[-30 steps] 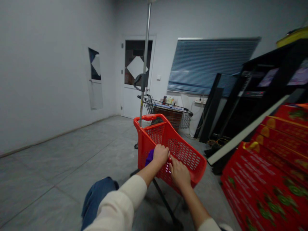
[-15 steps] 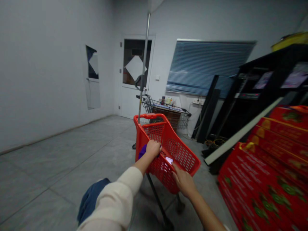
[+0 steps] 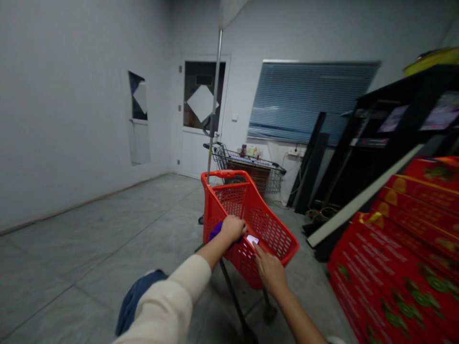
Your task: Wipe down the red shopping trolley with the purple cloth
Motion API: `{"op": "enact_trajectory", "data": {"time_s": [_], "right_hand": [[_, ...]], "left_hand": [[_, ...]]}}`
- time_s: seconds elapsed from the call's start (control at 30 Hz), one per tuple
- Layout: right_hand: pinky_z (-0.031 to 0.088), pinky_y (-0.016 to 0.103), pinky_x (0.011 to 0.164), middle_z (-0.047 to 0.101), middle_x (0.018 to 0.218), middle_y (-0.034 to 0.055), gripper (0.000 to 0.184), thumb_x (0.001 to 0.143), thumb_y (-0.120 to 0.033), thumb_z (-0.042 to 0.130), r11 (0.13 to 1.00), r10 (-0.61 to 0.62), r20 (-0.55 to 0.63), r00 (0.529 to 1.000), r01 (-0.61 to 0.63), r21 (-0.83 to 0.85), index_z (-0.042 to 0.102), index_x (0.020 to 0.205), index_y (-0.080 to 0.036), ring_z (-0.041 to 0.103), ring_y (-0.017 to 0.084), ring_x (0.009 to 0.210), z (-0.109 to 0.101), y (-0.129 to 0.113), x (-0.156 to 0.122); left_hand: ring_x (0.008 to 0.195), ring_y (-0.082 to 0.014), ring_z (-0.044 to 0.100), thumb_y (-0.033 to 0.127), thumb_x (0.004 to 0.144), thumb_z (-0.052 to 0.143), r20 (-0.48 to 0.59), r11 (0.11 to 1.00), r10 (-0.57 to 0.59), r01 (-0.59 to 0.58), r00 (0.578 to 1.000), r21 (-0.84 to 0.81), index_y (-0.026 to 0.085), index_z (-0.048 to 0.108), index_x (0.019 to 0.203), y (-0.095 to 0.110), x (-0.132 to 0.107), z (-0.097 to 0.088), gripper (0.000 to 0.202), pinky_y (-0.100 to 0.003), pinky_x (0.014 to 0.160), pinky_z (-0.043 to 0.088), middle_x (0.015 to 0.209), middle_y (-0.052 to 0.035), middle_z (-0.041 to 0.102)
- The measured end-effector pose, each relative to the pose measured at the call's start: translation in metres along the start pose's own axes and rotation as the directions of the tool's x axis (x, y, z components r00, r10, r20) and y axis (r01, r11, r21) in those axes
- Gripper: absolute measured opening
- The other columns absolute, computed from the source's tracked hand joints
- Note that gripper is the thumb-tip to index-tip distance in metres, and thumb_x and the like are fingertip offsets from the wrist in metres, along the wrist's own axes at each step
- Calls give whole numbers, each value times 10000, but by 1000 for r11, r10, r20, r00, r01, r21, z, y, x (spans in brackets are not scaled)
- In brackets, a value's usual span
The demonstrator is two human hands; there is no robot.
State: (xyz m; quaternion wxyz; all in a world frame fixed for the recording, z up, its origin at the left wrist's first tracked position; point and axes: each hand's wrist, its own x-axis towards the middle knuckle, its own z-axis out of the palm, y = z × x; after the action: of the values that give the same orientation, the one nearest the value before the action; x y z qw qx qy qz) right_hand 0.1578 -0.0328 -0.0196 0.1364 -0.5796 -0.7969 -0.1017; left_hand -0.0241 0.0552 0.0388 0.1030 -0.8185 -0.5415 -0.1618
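Observation:
A red plastic shopping cart point(image 3: 270, 220) stands before me, its basket tilted in view. My left hand point(image 3: 234, 228) is closed on a purple cloth point(image 3: 215, 231) at the near side's top rim; most of the cloth is under the hand. Just right of it, a small whitish label point(image 3: 252, 240) lies on the rim. My right hand point(image 3: 270, 272) rests against the basket's outer side, index finger stretched out to the label's lower edge. Its other fingers are partly hidden and seem bent; I see nothing held in it.
Red printed cartons point(image 3: 398, 267) are stacked at the right. Behind the red cart is a black wire cart point(image 3: 276, 177) with goods. A metal pole point(image 3: 217, 81) rises behind the handle. A pale board point(image 3: 362, 198) leans by dark shelving. A white door point(image 3: 191, 150) stands at the back.
My left hand, with the purple cloth, has slid a little right and down along the rim towards the label. My right index finger now reaches the label's lower edge more plainly.

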Motion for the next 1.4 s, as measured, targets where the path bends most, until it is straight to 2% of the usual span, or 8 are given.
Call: {"op": "enact_trajectory", "data": {"time_s": [0.1,0.2,0.53,0.67,0.87,1.17,1.27,1.4], "right_hand": [[448,261,763,733,1046,84,466,1000,-266,304,1000,-5,-42,999,4,-5,475,1432,-233,679,184,880,5,5,-2],[447,266,768,734,1032,81,458,995,-248,296,1000,2,-81,997,-3,-5,522,1394,-229,672,178,867,8,8,-3],[461,308,806,719,1102,86,473,999,-250,256,998,-10,-129,992,18,60,547,1369,-200,653,190,930,19,29,-10],[472,323,875,679,1227,73,483,1000,-258,239,996,-12,-179,984,28,87,543,1373,-211,621,187,1063,23,40,-14],[407,394,1059,566,1400,28,489,983,-237,264,996,-64,-288,956,77,37,512,1405,-236,402,210,1372,29,44,-15],[349,453,1108,421,1523,25,482,983,-264,306,1000,-15,-331,944,9,-20,466,1437,-286,245,242,1461,31,40,-15],[348,459,1111,334,1572,18,495,986,-279,308,999,-13,-337,941,2,-35,416,1469,-283,162,260,1487,32,43,-22],[338,458,1120,306,1583,26,580,980,-313,326,997,-54,-321,946,33,-69,224,1548,-262,169,245,1486,39,39,-37]], "left_hand": [[838,-213,670,368,908,512,-21,999,-38,39,999,13,157,740,842,-13,9,-2,318,-334,809,464,853,-122,731],[866,-230,665,337,910,509,-38,998,-59,60,998,16,136,741,868,-9,8,1,311,-354,818,457,870,-143,726],[881,-230,628,377,930,489,-139,996,15,-26,990,-81,165,716,903,54,-23,23,313,-360,811,450,879,-116,692],[873,-222,626,404,941,472,-130,996,47,-56,990,-72,174,714,927,40,-18,19,333,-347,799,448,873,-107,690],[882,-243,629,375,937,482,-112,997,-76,74,991,-17,136,723,919,8,0,8,339,-373,815,433,885,-141,699],[899,-233,618,384,923,507,-179,995,-32,14,983,-103,166,721,903,65,-21,30,305,-382,854,430,874,-119,689],[880,-231,624,391,933,492,-161,995,12,-28,987,-96,162,721,902,58,-19,25,325,-378,841,432,864,-118,693],[855,-221,621,361,933,491,-141,997,-43,34,989,-68,147,722,900,32,-8,15,317,-366,817,431,870,-127,699]]}}
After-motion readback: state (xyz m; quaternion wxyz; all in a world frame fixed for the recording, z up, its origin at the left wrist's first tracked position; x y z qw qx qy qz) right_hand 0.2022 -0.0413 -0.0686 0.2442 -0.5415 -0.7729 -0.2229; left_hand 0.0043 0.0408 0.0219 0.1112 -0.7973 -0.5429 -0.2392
